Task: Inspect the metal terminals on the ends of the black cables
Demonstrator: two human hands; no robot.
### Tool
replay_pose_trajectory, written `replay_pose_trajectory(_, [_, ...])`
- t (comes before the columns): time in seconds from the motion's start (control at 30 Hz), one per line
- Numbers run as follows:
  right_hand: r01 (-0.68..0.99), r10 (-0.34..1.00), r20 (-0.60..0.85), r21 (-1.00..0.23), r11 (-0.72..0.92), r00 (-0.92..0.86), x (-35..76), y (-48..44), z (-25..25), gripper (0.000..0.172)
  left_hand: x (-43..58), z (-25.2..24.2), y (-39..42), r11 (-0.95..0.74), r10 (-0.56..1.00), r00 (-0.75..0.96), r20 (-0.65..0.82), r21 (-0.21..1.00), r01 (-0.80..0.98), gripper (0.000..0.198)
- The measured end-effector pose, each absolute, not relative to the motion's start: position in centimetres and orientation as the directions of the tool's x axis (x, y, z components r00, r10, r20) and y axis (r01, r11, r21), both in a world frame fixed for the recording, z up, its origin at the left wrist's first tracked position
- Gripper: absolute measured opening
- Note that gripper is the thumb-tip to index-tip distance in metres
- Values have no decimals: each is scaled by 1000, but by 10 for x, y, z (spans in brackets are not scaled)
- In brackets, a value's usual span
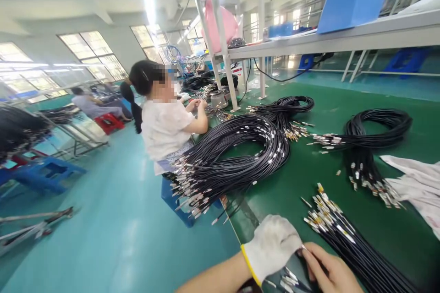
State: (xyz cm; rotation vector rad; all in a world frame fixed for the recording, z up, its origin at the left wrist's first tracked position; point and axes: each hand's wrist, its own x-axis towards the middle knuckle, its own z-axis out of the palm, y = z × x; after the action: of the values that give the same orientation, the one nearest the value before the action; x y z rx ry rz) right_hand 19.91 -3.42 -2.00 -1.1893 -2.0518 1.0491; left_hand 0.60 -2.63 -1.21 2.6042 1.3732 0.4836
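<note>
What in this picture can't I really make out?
All in the head view:
Held piece: mostly covered by the gloved left hand and bare right hand.
Lower-right cable bundle: far ends cut off by the bottom edge.
White tags on the large coil: any print too small to read.

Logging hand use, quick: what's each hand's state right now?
Left hand: gloved, closed, apparently pinching a small cable end.
Right hand: bare, closed, pinching the same cable end.
</note>
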Motion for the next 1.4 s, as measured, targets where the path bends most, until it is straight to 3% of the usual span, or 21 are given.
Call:
replay_pose_trajectory(0.13, [494, 865, 48, -805, 330, -500, 200, -30, -23, 46, 4, -11, -23, -581, 813, 536, 226, 285, 762, 22])
replay_pose_trajectory(0.37, [446, 875, 12, -857, 258, -484, 197, -36, 1, 43, 0, 1, -34, -533, 845, 521, 125, 285, 797, 28])
replay_pose_trajectory(0.47, [389, 874, -23, -901, 193, -486, 195, -35, 9, 37, -2, 8, -34, -481, 863, 489, 128, 504, 717, 32])
replay_pose_trajectory(0.57, [369, 874, -93, -923, 104, -477, 195, -34, 11, 31, -2, 14, -30, -250, 933, 360, 14, 745, 619, 26])
replay_pose_trajectory(0.77, [283, 846, -195, -958, -55, -496, 198, -37, 15, 29, 4, 34, -30, 196, 901, 282, -330, 889, 414, 28])
replay_pose_trajectory(0.87, [252, 869, -174, -966, -59, -464, 199, -37, 18, 25, 4, 47, -23, 436, 789, 341, -511, 857, 274, 26])
replay_pose_trajectory(1.03, [212, 907, -126, -976, -41, -402, 199, -39, 20, 23, -2, 51, -5, 731, 486, 498, -718, 647, 219, 29])
replay_pose_trajectory(1.23, [168, 888, -143, -983, -75, -438, 200, -39, 15, 23, -7, 32, -1, 865, 334, 649, -683, 496, 77, 39])
replay_pose_trajectory(1.4, [169, 830, -161, -982, -82, -534, 202, -39, 15, 24, -8, 27, 3, 900, 235, 697, -677, 423, 106, 41])
